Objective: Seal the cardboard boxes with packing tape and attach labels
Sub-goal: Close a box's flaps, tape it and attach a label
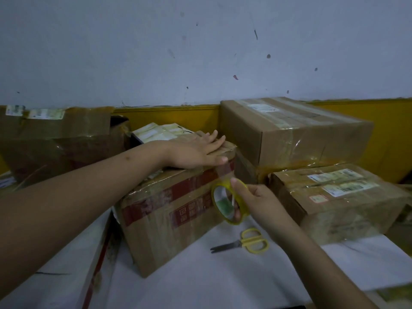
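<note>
— While my left hand (196,152) lies flat on the box (169,210), fingers straight and close together, where is the tape?

— I see the roll (229,202) in my right hand (258,201). The fingers are curled around its rim, the index on top, another finger through the hole. It hangs at the right edge of the box, just below the top corner. A clear strip (225,171) runs from the roll up to that edge, under my left thumb.

— How does the box stand?

— It sits on the white table (200,282), turned a little, with red printed bands on the front face. The near bottom corner points toward me.

— What room is around it?

— On the right, two taped boxes are near: one low with labels (341,181), one stacked higher behind (296,130). The gap between them and my box is narrow, and the roll is in this gap. In front, the scissors (245,241) lie shut on the table, just under my right wrist. On the left, a torn carton (58,139) stands apart. The wall (200,52) closes the back.
</note>
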{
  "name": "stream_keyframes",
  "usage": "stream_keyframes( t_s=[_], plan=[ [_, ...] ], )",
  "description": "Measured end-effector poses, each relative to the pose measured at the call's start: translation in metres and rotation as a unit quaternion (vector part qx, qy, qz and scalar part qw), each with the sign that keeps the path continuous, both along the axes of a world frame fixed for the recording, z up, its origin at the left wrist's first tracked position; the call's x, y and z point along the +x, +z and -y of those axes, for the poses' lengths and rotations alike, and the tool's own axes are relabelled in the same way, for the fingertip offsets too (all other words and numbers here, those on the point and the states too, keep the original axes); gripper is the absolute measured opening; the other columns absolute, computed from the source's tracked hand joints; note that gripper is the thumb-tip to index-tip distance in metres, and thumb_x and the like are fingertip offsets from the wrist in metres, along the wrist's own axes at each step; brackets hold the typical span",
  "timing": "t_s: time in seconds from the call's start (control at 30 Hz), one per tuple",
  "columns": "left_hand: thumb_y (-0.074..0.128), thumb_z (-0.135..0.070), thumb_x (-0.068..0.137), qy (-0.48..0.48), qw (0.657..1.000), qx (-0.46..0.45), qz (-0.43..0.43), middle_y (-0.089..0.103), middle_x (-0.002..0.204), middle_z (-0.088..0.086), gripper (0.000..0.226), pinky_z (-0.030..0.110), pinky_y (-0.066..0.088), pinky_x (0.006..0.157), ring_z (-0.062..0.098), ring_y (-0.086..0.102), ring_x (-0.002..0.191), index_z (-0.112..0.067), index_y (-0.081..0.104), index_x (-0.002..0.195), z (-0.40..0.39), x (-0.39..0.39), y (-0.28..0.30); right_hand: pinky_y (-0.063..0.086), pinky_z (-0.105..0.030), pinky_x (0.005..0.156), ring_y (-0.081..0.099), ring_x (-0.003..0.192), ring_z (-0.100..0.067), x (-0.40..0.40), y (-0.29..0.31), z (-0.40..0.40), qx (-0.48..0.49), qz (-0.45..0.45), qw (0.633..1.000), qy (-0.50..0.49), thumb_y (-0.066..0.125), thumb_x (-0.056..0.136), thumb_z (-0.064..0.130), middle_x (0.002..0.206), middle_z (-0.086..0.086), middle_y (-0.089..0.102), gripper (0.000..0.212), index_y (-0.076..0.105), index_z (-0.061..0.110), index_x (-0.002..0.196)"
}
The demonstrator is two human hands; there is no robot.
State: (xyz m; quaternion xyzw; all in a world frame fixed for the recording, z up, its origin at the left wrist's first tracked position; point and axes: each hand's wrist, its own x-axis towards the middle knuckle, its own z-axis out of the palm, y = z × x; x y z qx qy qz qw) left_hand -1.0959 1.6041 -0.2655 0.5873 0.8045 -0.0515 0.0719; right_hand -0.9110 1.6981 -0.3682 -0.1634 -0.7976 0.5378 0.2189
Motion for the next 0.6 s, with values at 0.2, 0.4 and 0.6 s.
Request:
stream_keyframes(
  t_s=[0.2, 0.4, 0.6],
  plan=[
    [0.023, -0.060, 0.103, 0.018, 0.999, -0.003, -0.046, -0.018, 0.166, 0.007, 0.073, 0.047, -0.001, 0.125, 0.027, -0.012, 0.154, -0.029, -0.013, 0.158, -0.003, 0.005, 0.002, 0.043, -0.032, 0.057, 0.053, 0.050, -0.018, -0.026, -0.016, 0.001, 0.070, 0.062, 0.993, -0.078, 0.046, 0.094, 0.064, 0.053, -0.010, 0.053, 0.069, 0.055, 0.005, 0.059],
    [0.049, -0.069, 0.091, 0.128, 0.991, -0.028, -0.038, -0.034, 0.159, 0.015, 0.088, 0.059, -0.001, 0.122, 0.054, -0.017, 0.146, -0.051, -0.011, 0.154, -0.006, 0.014, 0.018, 0.058, -0.047, 0.084, 0.070, 0.088, -0.031, -0.040, 0.010, -0.015, 0.059, 0.176, 0.980, -0.070, 0.057, 0.077, 0.079, 0.100, -0.020, 0.072, 0.077, 0.068, 0.006, 0.099],
    [0.060, -0.076, 0.079, 0.216, 0.974, -0.001, 0.064, -0.016, 0.166, 0.013, 0.102, 0.061, 0.016, 0.120, 0.042, -0.003, 0.152, -0.049, -0.001, 0.156, -0.009, -0.016, 0.026, 0.044, -0.050, 0.104, 0.034, 0.142, -0.036, -0.055, 0.025, -0.020, -0.012, 0.227, 0.970, -0.081, 0.056, 0.075, 0.081, 0.162, -0.010, 0.021, 0.116, 0.011, 0.014, 0.158]
  ],
)
